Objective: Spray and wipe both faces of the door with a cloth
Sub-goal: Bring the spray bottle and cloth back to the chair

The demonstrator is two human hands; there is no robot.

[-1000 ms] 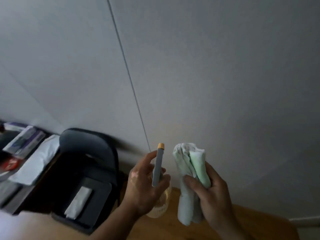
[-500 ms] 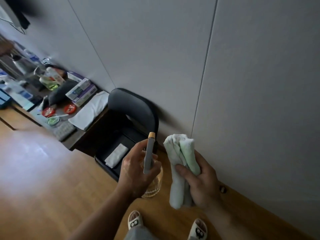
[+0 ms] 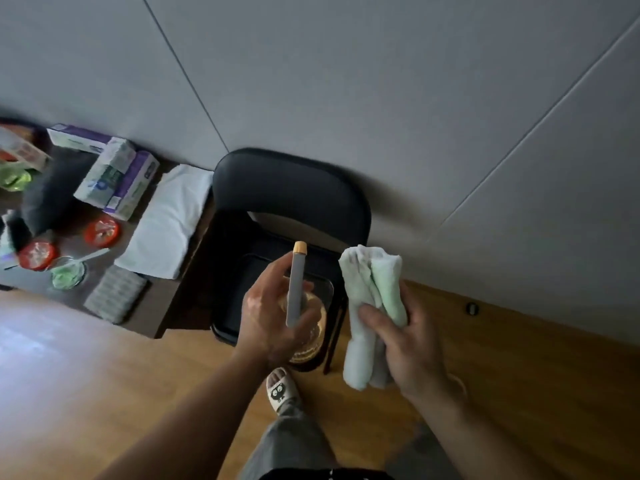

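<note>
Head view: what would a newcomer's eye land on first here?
The two hands at centre stand out first: the left hand grips a spray bottle with a grey stem and orange cap, and the right hand holds a folded pale green cloth beside it. Behind them a black chair stands against the grey panelled wall, with a cluttered table to its left.

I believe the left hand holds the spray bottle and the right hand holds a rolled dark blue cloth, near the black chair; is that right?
Not quite: the head view shows the cloth is pale green and white, not dark blue. Otherwise yes: the left hand holds the spray bottle, the right hand holds the rolled cloth, near the black chair.
</note>
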